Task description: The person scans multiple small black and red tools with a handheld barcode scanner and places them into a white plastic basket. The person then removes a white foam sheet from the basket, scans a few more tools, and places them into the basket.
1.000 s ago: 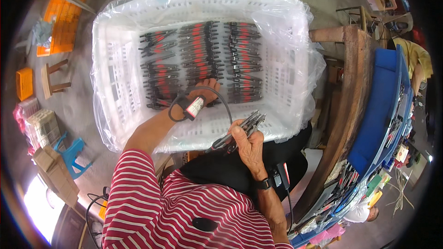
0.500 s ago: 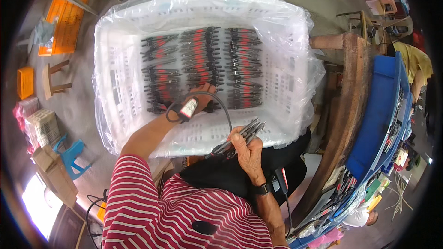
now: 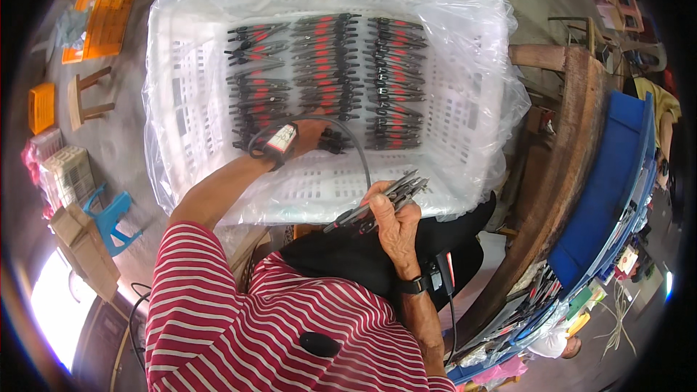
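The left hand (image 3: 311, 132) is now sitting slightly nearer and farther left than in the earlier frame, and the crate (image 3: 185, 123) is showing higher in view. Inside it, dark tools (image 3: 327, 51) with red parts are lying in three rows running near to far, the left one looking looser toward its far end. The left hand is resting at the middle row's near end, its fingertips hiding, so I cannot tell whether it is grasping. By the near rim, the right hand (image 3: 398, 225) is clutching a bunch (image 3: 408, 187), apparently remaining unplaced. Film (image 3: 504, 131) is lining the crate; rightward, past a wooden frame (image 3: 573, 131), a blue tray (image 3: 602, 174) is standing.
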Available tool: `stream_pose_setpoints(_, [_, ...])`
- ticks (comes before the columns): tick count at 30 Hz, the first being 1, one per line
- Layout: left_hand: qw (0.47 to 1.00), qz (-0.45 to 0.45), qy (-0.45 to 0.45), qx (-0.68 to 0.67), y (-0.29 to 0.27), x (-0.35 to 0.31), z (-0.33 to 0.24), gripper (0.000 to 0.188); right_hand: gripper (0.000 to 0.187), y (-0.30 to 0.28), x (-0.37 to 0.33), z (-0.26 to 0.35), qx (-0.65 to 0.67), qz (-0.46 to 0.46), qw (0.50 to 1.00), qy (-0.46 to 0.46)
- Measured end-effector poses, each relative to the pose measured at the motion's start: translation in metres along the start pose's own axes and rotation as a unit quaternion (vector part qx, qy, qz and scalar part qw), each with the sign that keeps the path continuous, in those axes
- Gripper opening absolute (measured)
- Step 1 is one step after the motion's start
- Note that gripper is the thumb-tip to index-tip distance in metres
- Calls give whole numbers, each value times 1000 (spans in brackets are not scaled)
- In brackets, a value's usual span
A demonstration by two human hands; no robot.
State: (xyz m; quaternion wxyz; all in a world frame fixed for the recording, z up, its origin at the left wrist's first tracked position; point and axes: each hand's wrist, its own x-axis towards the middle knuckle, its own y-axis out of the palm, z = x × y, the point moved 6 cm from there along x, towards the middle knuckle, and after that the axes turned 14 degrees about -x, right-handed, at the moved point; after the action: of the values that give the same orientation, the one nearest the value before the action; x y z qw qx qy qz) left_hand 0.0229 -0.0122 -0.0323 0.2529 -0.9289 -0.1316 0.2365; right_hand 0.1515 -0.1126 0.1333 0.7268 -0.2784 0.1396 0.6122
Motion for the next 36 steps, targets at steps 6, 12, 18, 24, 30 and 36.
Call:
stream_pose_setpoints(6, [988, -76, -19, 135, 26, 4, 17, 15, 34, 1, 1, 3, 14, -6, 1000, 9])
stream_pose_setpoints(12, [957, -73, 58, 275, 39, 1, 25, 20, 38, 2, 2, 7, 23, -34, 999, 14])
stream_pose_setpoints(18, [992, -15, -75, 100, 20, 14, 17, 18, 38, 2, 2, 8, 21, -36, 999, 10])
stream_pose_setpoints(24, [992, -70, -16, 106, 25, 25, 8, 14, 37, 2, 2, 7, 27, -33, 999, 16])
stream_pose_setpoints(30, [981, -182, -28, 59, 33, 28, 10, 12, 37, 3, 3, 8, 19, -41, 999, 5])
stream_pose_setpoints(36, [982, -156, -1, 102, 30, 30, 1, 13, 37, 1, 2, 8, 13, -26, 999, 19])
